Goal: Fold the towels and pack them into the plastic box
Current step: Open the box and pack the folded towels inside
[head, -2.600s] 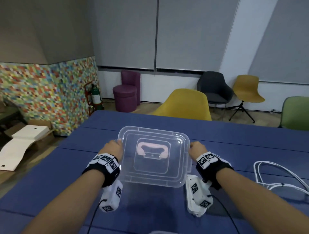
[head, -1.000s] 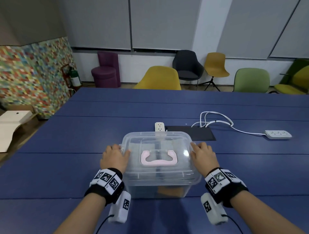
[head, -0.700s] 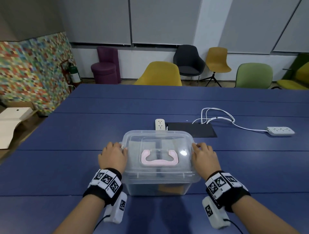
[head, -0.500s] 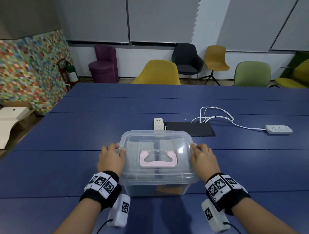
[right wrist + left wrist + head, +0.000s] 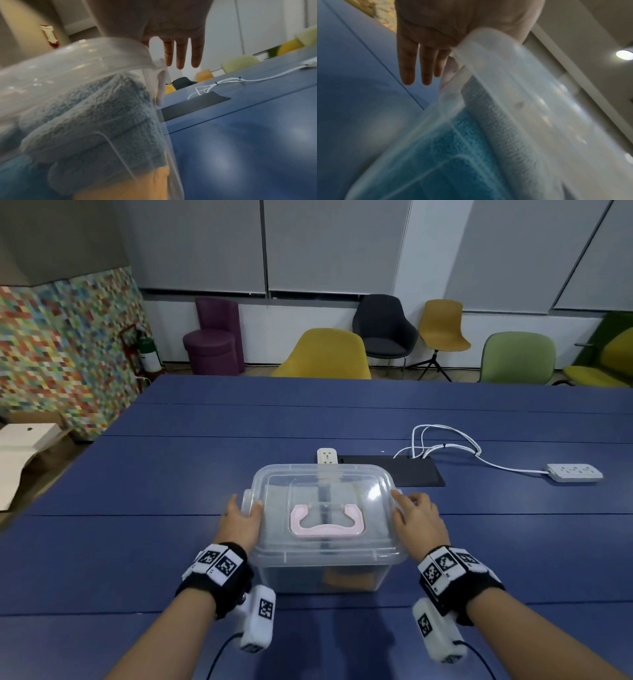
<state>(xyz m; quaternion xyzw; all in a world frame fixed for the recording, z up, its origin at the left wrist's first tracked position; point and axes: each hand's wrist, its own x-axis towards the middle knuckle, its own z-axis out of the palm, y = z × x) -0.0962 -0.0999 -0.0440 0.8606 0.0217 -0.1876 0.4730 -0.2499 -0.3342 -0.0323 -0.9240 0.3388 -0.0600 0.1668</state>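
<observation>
A clear plastic box (image 5: 322,571) stands on the blue table (image 5: 137,542), with its clear lid (image 5: 322,484) and pink handle (image 5: 327,529) on top. My left hand (image 5: 241,520) lies against the lid's left edge, thumb on top, and its fingers (image 5: 409,65) hang straight beside the rim (image 5: 505,67). My right hand (image 5: 418,518) presses the lid's right edge with straight fingers (image 5: 181,54). Folded towels show through the walls: a teal one (image 5: 453,155), a grey-blue one (image 5: 102,115) and an orange one (image 5: 137,186).
Behind the box lie a white power strip (image 5: 327,456) and a black panel (image 5: 404,475). A white cable (image 5: 445,440) runs to another power strip (image 5: 573,472) at the right. Chairs (image 5: 325,354) stand along the table's far edge.
The lid, earlier held up in both hands, now sits on the box. Over the last second both hands have stayed at its side edges, the left thumb shifting onto the top.
</observation>
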